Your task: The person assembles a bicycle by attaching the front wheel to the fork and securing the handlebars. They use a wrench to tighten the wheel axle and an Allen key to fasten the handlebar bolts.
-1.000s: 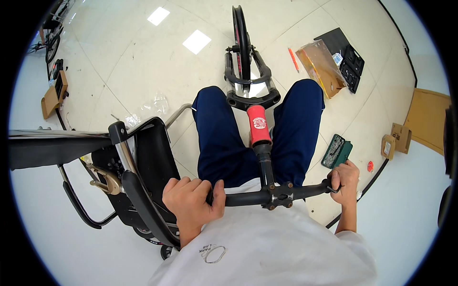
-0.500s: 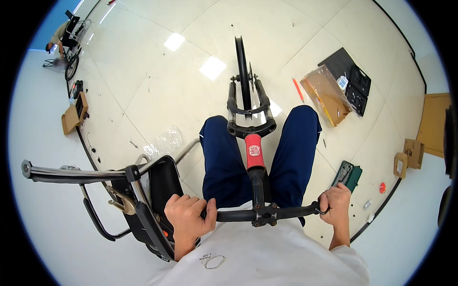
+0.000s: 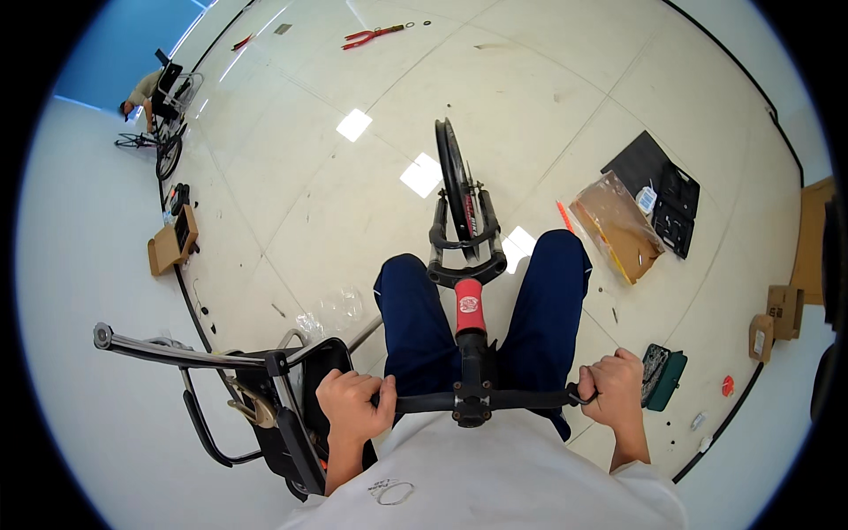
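Note:
Both of my fists are wrapped round a black bicycle handlebar (image 3: pixel 526 400) held across my lap. My left hand (image 3: pixel 358 405) grips its left end, and my right hand (image 3: pixel 614 389) closes on the right end, where a small black loop sticks out by the thumb. A black stem (image 3: pixel 473 399) clamps the bar's middle. Ahead of it, a short red head tube (image 3: pixel 469 305) sits above a black suspension fork (image 3: pixel 468 276) between my knees. The fork carries a wheel (image 3: pixel 454 181) that points away from me, its top leaning slightly left.
A wheelchair-like frame (image 3: pixel 287 375) stands close on my left. To the right lie an opened cardboard box (image 3: pixel 618 230), a black tool case (image 3: pixel 678 208) and a green box (image 3: pixel 664 380). Red-handled pliers (image 3: pixel 373 36) lie far ahead. Another person (image 3: pixel 146 93) bends over a bicycle at far left.
My view has tilted up, bringing the red-handled pliers into sight. The wheel, fork and handlebar have swung a little, and the wheel now shows more of its side. Both hands keep their grip.

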Demonstrator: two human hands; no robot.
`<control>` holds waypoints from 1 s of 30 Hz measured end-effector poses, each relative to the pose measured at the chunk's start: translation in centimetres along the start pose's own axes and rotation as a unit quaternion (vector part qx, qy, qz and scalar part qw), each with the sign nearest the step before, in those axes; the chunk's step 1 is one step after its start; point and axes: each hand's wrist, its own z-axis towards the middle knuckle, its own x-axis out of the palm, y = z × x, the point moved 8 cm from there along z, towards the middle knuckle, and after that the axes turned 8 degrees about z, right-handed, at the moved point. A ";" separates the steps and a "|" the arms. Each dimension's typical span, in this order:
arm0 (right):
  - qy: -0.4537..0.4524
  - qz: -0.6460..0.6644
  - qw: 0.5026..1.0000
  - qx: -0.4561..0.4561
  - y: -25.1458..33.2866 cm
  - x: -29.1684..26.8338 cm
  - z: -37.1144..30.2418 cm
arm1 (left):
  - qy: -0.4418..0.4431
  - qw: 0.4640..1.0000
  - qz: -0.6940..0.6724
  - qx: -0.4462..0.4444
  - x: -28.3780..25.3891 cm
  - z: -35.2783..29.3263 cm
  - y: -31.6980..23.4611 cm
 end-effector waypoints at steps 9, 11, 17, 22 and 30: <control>0.057 -0.010 0.998 -0.005 -0.3 -0.4 0.0 | 0.031 0.999 -0.014 -0.026 0.6 -2.9 -0.3; 0.093 0.000 0.996 -0.017 -0.4 0.2 0.1 | 0.059 0.997 -0.021 -0.044 1.0 -3.9 -0.7; 0.137 -0.016 0.990 -0.002 0.5 0.8 -0.6 | 0.066 0.995 -0.053 -0.048 0.6 -5.7 0.6; 0.150 -0.005 0.989 0.015 1.8 1.5 -0.2 | 0.061 0.996 -0.052 -0.047 -0.1 -4.6 1.9; 0.111 0.009 0.994 0.019 4.1 3.2 0.3 | 0.043 0.998 -0.042 -0.019 -0.4 -3.3 5.0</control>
